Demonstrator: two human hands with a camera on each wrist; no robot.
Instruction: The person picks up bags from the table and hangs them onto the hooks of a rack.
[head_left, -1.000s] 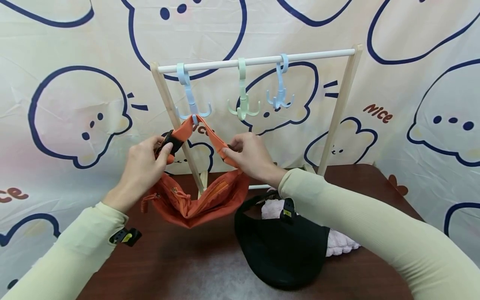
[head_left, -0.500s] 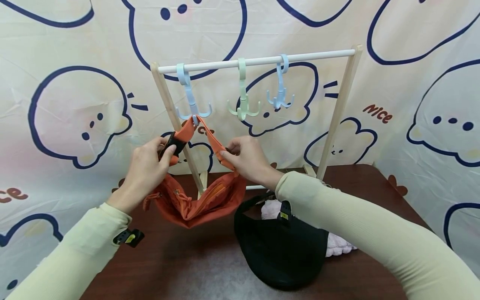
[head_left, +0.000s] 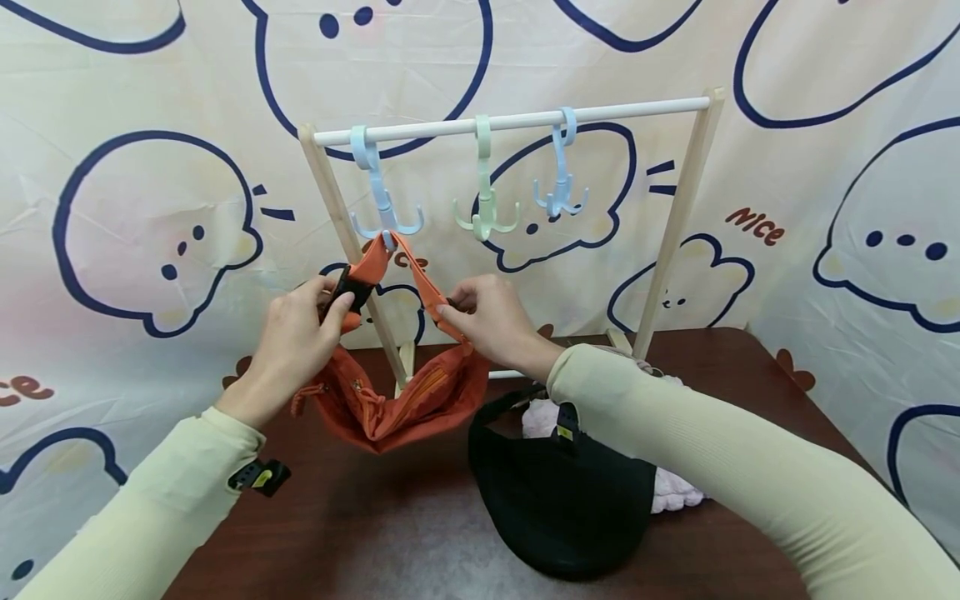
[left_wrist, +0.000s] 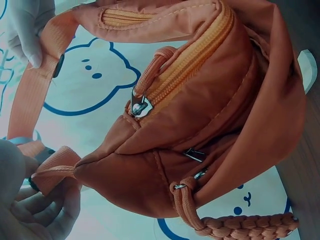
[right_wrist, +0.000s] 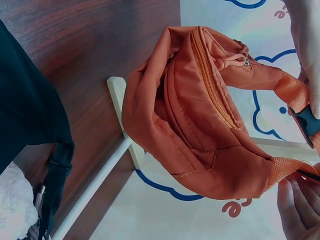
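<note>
An orange waist bag [head_left: 405, 408] hangs by its strap from the front prong of the left blue hook [head_left: 381, 200]. My left hand [head_left: 296, 337] pinches the strap at its black buckle [head_left: 352, 289]. On the other side, my right hand [head_left: 495, 321] pinches the strap between thumb and fingers, just above the bag's end. The left wrist view shows the bag's zipper [left_wrist: 190, 60] and a braided cord pull [left_wrist: 250, 226]. Below the hands the bag sags in a V, off the table.
A wooden rack with a white rod [head_left: 637, 108] carries a green hook [head_left: 486, 192] and a second blue hook [head_left: 561, 171]. On the brown table [head_left: 405, 542] lies a black bag [head_left: 562, 508] over a pale fluffy thing [head_left: 675, 490]. A patterned cloth [head_left: 150, 367] stands behind.
My right hand has moved slightly left and down, bringing its side of the strap inward. The left hand has shifted slightly right. The strap stays over the hook prong.
</note>
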